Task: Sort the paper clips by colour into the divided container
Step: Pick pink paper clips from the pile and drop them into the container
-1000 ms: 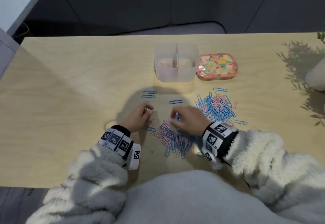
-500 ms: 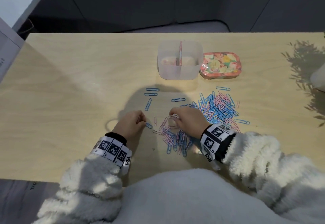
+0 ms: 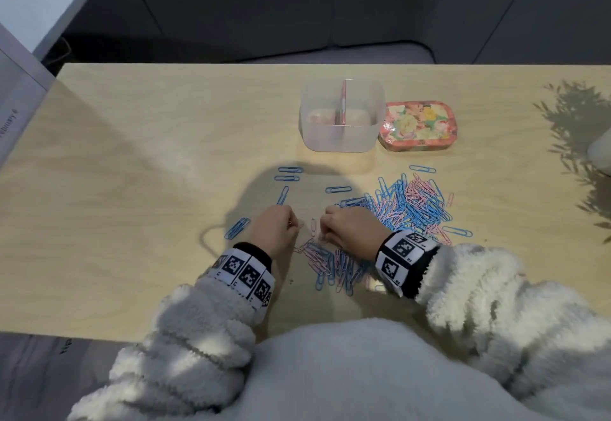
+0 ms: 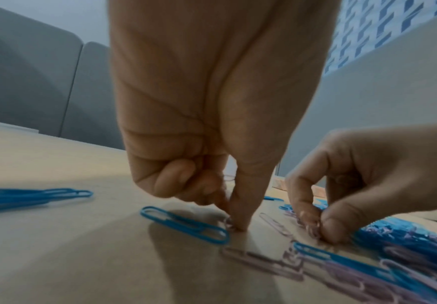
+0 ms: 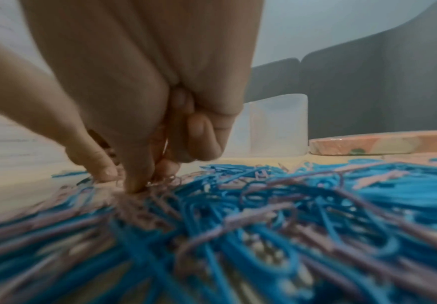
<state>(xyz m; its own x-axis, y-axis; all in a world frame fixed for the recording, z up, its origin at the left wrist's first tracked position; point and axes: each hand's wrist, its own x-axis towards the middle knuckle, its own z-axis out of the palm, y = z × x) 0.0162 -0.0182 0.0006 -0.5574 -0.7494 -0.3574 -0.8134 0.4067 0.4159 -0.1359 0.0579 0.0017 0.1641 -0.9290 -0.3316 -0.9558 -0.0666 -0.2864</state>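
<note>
Blue and pink paper clips lie mixed in a far pile (image 3: 408, 204) and a near pile (image 3: 330, 265) on the wooden table. My left hand (image 3: 292, 224) pinches the end of a pink clip (image 4: 229, 223) against the table with thumb and forefinger, right beside a blue clip (image 4: 186, 224). Just to its right, my right hand (image 3: 324, 232) pinches pink clips (image 5: 160, 182) at the near pile's edge, and more pink wire shows inside its curled fingers. The clear divided container (image 3: 342, 116) stands beyond both hands; pink shows through its walls.
A floral tin (image 3: 418, 124) touches the container's right side. Loose blue clips (image 3: 289, 172) lie between hands and container, and a small blue bunch (image 3: 236, 227) lies left of my left hand. A pale object (image 3: 600, 152) stands at the right edge.
My left hand left a blue clip on the table ahead and drew back toward me to the near pile. My right hand stayed at the pile, picking at pink clips.
</note>
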